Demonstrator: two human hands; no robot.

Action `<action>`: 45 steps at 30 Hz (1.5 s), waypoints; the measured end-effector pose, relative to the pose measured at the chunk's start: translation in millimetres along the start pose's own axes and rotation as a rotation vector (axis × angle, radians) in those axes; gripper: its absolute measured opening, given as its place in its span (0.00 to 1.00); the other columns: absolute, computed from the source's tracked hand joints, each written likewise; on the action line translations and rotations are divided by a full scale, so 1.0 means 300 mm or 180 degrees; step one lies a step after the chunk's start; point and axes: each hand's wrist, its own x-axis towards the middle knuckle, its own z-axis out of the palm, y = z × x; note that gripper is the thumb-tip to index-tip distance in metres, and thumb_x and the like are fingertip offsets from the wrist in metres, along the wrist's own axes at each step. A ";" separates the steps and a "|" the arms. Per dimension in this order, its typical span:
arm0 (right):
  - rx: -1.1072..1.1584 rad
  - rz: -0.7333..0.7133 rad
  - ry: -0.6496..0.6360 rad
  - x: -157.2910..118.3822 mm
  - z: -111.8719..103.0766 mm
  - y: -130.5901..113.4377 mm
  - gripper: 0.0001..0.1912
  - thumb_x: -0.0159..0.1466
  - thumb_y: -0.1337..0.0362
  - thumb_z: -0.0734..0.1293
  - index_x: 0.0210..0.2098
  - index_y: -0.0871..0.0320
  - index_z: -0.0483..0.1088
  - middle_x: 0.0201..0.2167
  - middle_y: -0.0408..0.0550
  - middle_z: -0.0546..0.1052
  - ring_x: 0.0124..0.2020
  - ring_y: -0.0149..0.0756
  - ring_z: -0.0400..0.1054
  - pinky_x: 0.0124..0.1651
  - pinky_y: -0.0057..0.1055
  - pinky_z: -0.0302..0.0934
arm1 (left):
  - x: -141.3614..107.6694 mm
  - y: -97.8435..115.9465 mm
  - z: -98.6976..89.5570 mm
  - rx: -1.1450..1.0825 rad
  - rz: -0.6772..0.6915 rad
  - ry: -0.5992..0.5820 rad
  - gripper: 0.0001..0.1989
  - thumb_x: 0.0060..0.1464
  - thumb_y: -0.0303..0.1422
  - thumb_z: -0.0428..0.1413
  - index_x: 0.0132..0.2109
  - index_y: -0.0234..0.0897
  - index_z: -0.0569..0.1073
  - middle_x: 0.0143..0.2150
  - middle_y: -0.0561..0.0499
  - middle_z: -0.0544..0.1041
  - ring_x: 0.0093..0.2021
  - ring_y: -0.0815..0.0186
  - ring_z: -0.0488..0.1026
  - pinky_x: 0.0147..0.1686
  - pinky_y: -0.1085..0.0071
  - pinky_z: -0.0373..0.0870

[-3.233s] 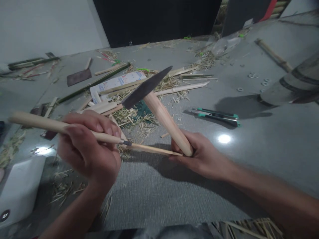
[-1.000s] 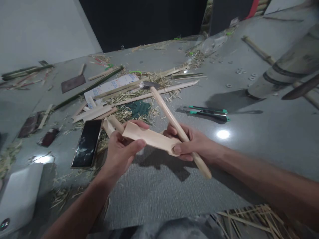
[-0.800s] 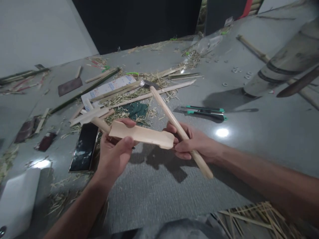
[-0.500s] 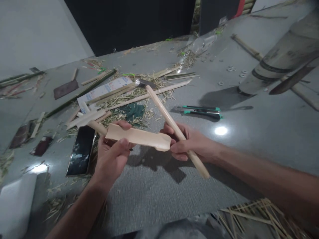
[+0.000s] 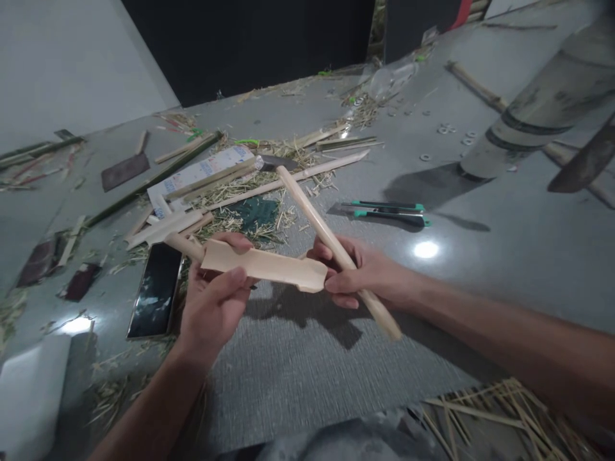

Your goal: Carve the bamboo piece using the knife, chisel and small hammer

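Observation:
A pale, curved bamboo piece (image 5: 269,267) with a notched right end lies across my left hand (image 5: 216,307), its thumb pressed on top and its fingers beneath. A round wooden stick (image 5: 185,246) sticks out beyond the left end of the piece; I cannot tell whether the same hand holds it. My right hand (image 5: 355,272) is closed around the wooden handle of a hammer (image 5: 314,218), which slants with its metal head up and to the left. Right fingertips touch the notched end of the bamboo piece.
A phone (image 5: 156,291) lies left of my left hand. Green-black utility knives (image 5: 389,213) lie right of the hammer. Bamboo shavings and strips (image 5: 288,182) litter the table. Small washers (image 5: 444,129) lie near a thick grey tube (image 5: 523,121); a dark blade-like piece (image 5: 583,160) is at right.
Both hands, with the bamboo piece and the hammer, have shifted very slightly left. At the right edge the dark blade-like piece has moved right.

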 end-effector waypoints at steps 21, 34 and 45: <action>-0.0728 -0.0131 0.0301 0.002 0.016 0.003 0.20 0.59 0.68 0.79 0.37 0.55 0.63 0.35 0.36 0.67 0.26 0.22 0.65 0.25 0.23 0.65 | -0.011 0.029 0.011 -0.0202 0.0283 -0.0972 0.11 0.45 0.23 0.59 0.33 0.40 0.83 0.24 0.53 0.59 0.26 0.68 0.58 0.28 0.71 0.63; -0.2607 -0.0676 0.1218 -0.016 0.027 0.013 0.08 0.61 0.69 0.75 0.38 0.56 0.73 0.34 0.40 0.75 0.34 0.32 0.68 0.38 0.31 0.62 | -0.028 -0.013 0.015 0.0128 -0.0328 -0.0596 0.09 0.46 0.24 0.62 0.36 0.40 0.82 0.36 0.51 0.71 0.34 0.68 0.67 0.34 0.72 0.67; -0.2800 -0.1048 0.1883 -0.006 0.020 0.004 0.11 0.59 0.66 0.76 0.35 0.55 0.70 0.34 0.41 0.77 0.35 0.34 0.72 0.38 0.33 0.64 | 0.042 0.071 -0.007 0.0089 0.0918 0.0841 0.17 0.68 0.45 0.58 0.35 0.39 0.80 0.29 0.51 0.67 0.31 0.66 0.64 0.33 0.67 0.65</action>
